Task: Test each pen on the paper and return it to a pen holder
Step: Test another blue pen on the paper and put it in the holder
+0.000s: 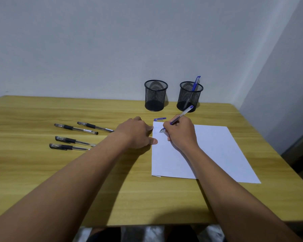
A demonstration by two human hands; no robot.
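While my right hand (pixel 180 132) holds the blue pen (pixel 177 119) tight, its tip touches the top left corner of the paper (pixel 208 154). My left hand (pixel 136 133) lies flat and holds nothing, pressing the paper's left edge. Just beyond the paper lies the pen's cap (pixel 159 119). Four black pens (pixel 75 129) lie to the left on the table (pixel 42 172). Of two pen holders, the right holder (pixel 189 96) has one blue pen in it, the left holder (pixel 155 95) has none.

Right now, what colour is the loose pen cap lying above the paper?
Blue: the cap shows best in the head view, beside the paper's top-left corner.
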